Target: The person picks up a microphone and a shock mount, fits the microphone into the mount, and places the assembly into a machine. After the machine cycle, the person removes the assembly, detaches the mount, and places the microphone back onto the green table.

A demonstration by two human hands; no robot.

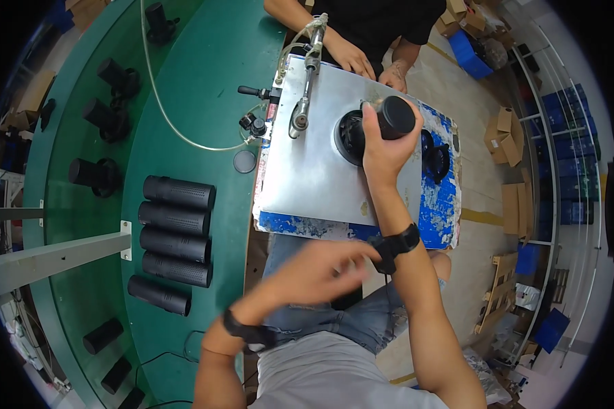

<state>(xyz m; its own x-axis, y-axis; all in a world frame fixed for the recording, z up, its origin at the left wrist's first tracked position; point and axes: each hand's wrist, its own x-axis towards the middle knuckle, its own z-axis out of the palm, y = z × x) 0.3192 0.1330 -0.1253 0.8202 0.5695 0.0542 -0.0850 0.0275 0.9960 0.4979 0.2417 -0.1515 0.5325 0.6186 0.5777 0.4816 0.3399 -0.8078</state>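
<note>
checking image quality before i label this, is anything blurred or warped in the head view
Head view: the left hand is smeared by motion blur; the right hand gripping the black cylinder is sharp; fisheye bends the green table edge and the shelving near the rim; corners are black; the metal plate shows soft glare.

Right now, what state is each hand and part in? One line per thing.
right hand: closed around black cylinder, held over round black base
left hand: blurred, empty, above the lap
perforated black tubes: five lying side by side on green conveyor
metal plate: flat, paint worn at edges
</note>
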